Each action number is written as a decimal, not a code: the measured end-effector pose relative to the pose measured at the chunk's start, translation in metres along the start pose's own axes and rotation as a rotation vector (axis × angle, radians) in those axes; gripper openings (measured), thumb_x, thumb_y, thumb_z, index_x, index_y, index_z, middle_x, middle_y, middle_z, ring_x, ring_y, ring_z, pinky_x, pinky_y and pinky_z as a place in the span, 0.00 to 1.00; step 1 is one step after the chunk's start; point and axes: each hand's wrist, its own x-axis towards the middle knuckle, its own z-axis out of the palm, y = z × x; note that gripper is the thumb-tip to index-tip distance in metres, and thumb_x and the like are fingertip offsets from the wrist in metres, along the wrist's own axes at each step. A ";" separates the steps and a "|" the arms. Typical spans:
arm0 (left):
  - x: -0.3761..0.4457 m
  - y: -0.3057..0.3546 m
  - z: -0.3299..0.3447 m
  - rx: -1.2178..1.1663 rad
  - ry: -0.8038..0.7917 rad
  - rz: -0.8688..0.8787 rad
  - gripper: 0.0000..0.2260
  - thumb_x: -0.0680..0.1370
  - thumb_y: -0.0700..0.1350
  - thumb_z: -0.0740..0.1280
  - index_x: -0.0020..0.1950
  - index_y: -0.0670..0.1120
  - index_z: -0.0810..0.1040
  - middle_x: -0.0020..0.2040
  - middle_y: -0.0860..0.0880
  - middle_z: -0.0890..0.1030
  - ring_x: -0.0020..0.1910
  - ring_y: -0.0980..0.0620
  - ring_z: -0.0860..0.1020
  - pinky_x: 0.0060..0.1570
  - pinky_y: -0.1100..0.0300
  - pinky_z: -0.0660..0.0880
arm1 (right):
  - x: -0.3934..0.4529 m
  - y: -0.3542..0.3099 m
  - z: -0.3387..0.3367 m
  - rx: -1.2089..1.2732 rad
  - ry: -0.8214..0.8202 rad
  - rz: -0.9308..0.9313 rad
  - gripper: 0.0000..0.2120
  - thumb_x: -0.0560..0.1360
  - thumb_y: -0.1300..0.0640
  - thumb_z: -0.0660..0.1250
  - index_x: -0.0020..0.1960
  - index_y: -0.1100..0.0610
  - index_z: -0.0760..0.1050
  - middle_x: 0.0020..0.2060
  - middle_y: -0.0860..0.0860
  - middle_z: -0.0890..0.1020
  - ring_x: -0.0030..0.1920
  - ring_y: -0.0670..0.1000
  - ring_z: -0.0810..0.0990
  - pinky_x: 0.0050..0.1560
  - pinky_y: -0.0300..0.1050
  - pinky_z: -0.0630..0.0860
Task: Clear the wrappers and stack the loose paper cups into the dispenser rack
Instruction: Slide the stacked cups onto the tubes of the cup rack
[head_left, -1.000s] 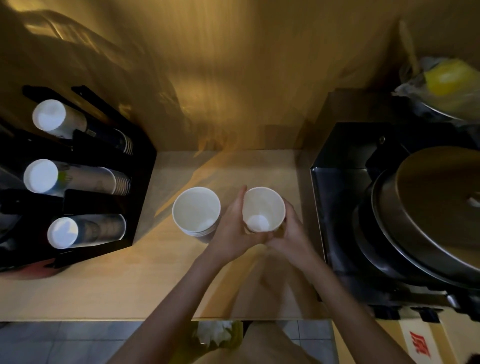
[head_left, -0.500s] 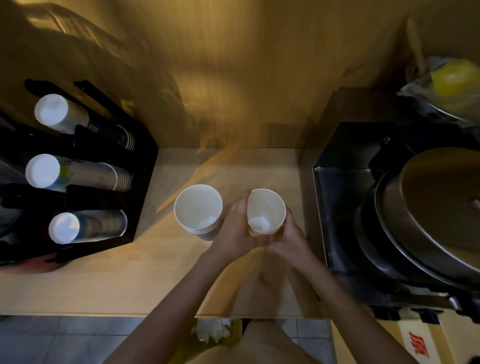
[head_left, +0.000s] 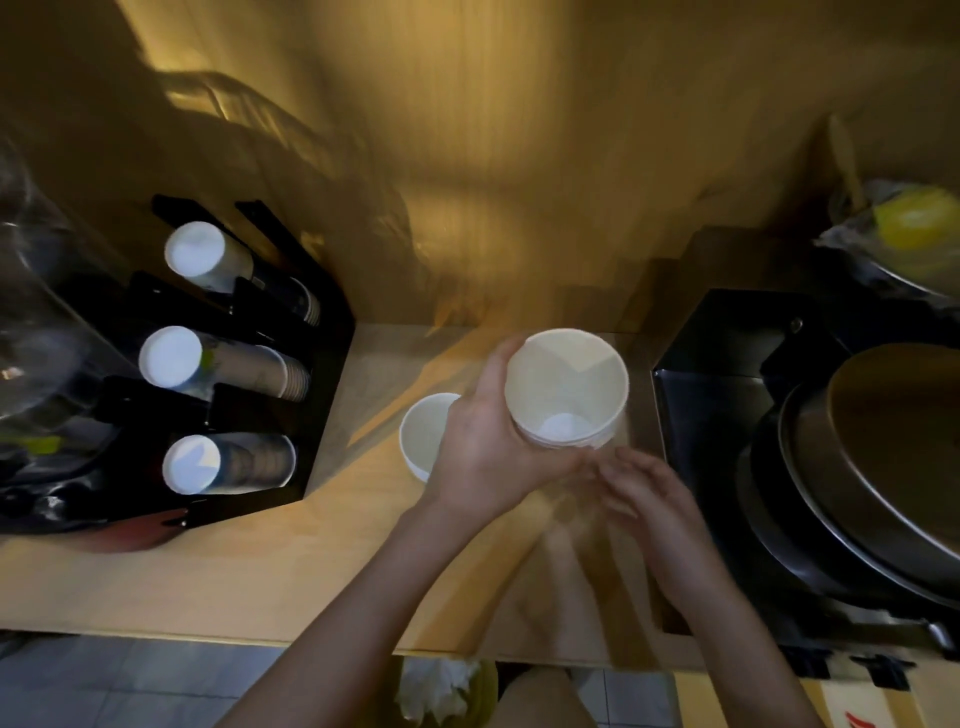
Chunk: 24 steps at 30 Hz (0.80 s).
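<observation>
My left hand (head_left: 488, 452) grips a stack of white paper cups (head_left: 569, 387), mouth up, lifted off the wooden counter (head_left: 218, 577). Below it my right hand (head_left: 644, 499) is blurred, fingers spread, beside a clear wrapper sleeve (head_left: 582, 561) that hangs under the stack; whether it touches the sleeve I cannot tell. A second white cup stack (head_left: 423, 434) stands on the counter, partly hidden by my left hand. The black dispenser rack (head_left: 322, 395) at the left holds three rows of cups lying on their sides.
A black appliance (head_left: 727, 364) with a large round metal lid (head_left: 904, 457) fills the right side. A bagged yellow item (head_left: 909, 223) sits at the back right. A bin with crumpled white paper (head_left: 436, 691) is below the counter edge. A wooden wall runs behind.
My left hand has raised the right cup stack off the counter and toward me. My right hand has let go of the stack and dropped below it. The view has shifted.
</observation>
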 end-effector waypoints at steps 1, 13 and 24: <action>-0.003 0.001 -0.012 -0.022 0.020 0.008 0.43 0.57 0.54 0.79 0.67 0.54 0.63 0.54 0.62 0.70 0.54 0.62 0.71 0.51 0.68 0.72 | -0.007 -0.002 0.006 0.115 -0.024 0.082 0.12 0.72 0.61 0.65 0.55 0.60 0.74 0.50 0.60 0.82 0.43 0.51 0.83 0.41 0.43 0.79; -0.059 -0.044 -0.118 -0.206 0.289 0.075 0.43 0.57 0.57 0.75 0.67 0.55 0.59 0.60 0.72 0.66 0.62 0.69 0.67 0.55 0.74 0.70 | -0.041 -0.008 0.163 0.687 -0.525 0.432 0.33 0.72 0.36 0.59 0.60 0.64 0.74 0.58 0.63 0.80 0.55 0.62 0.81 0.49 0.57 0.81; -0.100 -0.109 -0.204 -0.421 0.308 -0.062 0.34 0.64 0.60 0.66 0.68 0.52 0.64 0.65 0.55 0.72 0.65 0.56 0.72 0.57 0.67 0.72 | -0.061 0.002 0.250 0.579 -0.473 0.275 0.33 0.64 0.43 0.68 0.65 0.55 0.69 0.63 0.57 0.76 0.61 0.59 0.76 0.52 0.59 0.79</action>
